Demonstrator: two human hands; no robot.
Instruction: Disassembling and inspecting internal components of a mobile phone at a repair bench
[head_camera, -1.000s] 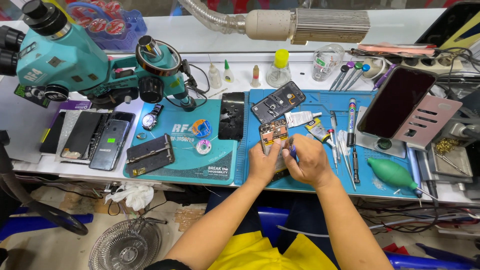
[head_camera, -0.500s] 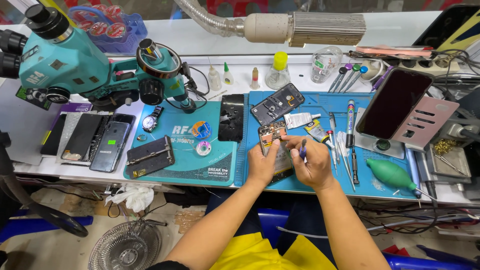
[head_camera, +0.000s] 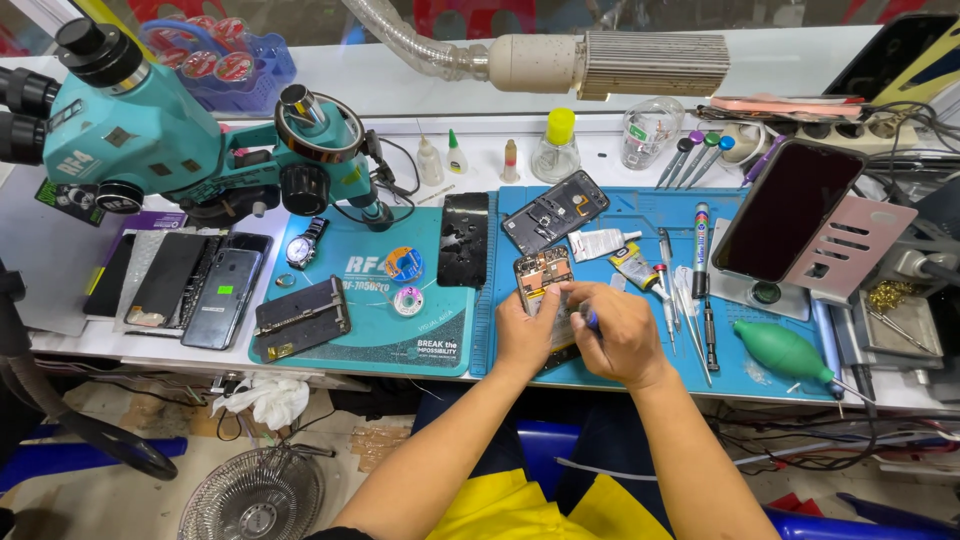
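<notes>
Desk (head_camera: 640, 70) — white, long, carrying 2 blue work mats and the items below.

Microscope (head_camera: 150, 140) — teal, on an arm at the far left, swung clear of the mat where the hands work.

Blue mat, right (head_camera: 640, 215) — the working surface; tools lie on it in a row, probably so each is within reach of the right hand.

Blue mat, left (head_camera: 360, 345) — holds a dark rectangular fixture (head_camera: 300, 318), 2 small spools and a wristwatch (head_camera: 305, 242).

Propped phone (head_camera: 790, 208) — dark screen, leaning on a pink slotted stand (head_camera: 860, 250), tilted toward the person.

Stack of phones and screens (head_camera: 180, 285) — laid flat at the left, off the mats.

Rear housing (head_camera: 555, 210) — dark, empty shell, set aside just beyond the opened phone.

Opened phone (head_camera: 542, 275) — back off, board exposed, lying near the middle of the right mat, directly before the person.

Left hand (head_camera: 525, 335) — fingers closed on the phone's lower left edge, apparently steadying it.

Right hand (head_camera: 625, 335) — fingers pinched shut around a slim blue-handled tool (head_camera: 592, 320); its tip is hidden, so contact with the board cannot be told.

Green blower bulb (head_camera: 785, 350) — on its side at the right.

Clear jar (head_camera: 648, 130) — contents too small to tell.

Tray (head_camera: 900, 320) — grey, at far right, holding small brass-coloured parts.

Bottles (head_camera: 455, 152) — 4 small, upright along the back edge.
</notes>
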